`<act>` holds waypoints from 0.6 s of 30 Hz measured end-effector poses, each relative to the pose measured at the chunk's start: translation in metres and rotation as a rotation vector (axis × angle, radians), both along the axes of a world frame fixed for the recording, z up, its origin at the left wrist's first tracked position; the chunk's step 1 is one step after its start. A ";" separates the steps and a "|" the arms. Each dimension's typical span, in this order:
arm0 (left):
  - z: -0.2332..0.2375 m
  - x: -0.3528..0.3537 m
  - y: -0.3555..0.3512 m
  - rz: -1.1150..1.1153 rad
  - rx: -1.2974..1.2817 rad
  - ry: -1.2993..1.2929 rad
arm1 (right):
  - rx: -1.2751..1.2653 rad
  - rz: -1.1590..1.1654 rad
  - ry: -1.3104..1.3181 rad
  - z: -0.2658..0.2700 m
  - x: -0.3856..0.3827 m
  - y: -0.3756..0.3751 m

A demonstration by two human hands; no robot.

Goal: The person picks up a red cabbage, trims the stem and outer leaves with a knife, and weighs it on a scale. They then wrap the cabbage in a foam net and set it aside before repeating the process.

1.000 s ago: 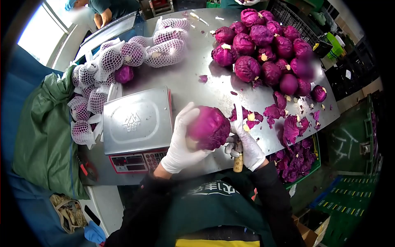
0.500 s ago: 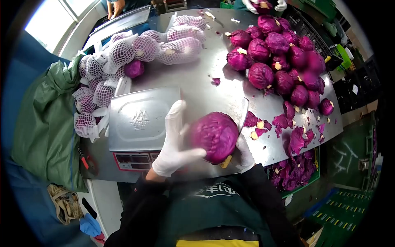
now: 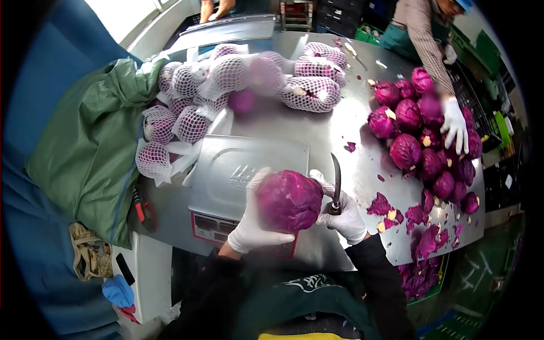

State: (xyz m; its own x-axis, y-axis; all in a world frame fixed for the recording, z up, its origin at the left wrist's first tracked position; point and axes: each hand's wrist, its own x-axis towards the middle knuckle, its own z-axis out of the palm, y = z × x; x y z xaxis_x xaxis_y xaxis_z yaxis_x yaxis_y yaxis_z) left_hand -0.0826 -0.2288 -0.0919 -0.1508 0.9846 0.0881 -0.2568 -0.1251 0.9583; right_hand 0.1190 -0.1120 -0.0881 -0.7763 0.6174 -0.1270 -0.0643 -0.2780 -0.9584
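A red cabbage [image 3: 290,199] is held in front of me, partly over the near right part of a digital scale [image 3: 226,161]. My left hand [image 3: 250,225], in a white glove, is wrapped round the cabbage's left side and underside. My gloved right hand [image 3: 347,220] is closed on the dark handle of a knife [image 3: 336,177], whose curved blade points up and away from me. Fingers of that hand also reach the cabbage's right side. Smudges on the camera blur parts of the view.
Cabbages in white foam nets [image 3: 190,124] lie left and behind the scale. Bare cabbages [image 3: 406,151] are heaped on the right, where a co-worker's gloved hand [image 3: 454,126] reaches in. Leaf scraps [image 3: 429,241] lie near the right edge. Red-handled pliers [image 3: 139,207] lie at left.
The view has swung right, so the table appears shifted. The cabbage has come nearer the scale. The knife now stands upright beside it, and the co-worker's arm has reached over the heap.
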 end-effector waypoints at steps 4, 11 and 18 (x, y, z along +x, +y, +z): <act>-0.001 -0.021 0.002 0.087 -0.102 -0.001 | -0.080 -0.027 -0.066 -0.006 -0.030 0.003; -0.018 -0.062 -0.002 0.407 -0.477 0.845 | -0.060 -0.036 -0.237 -0.027 -0.087 0.011; -0.021 -0.159 -0.013 0.599 -0.236 0.691 | 0.019 0.020 -0.335 -0.018 -0.098 0.027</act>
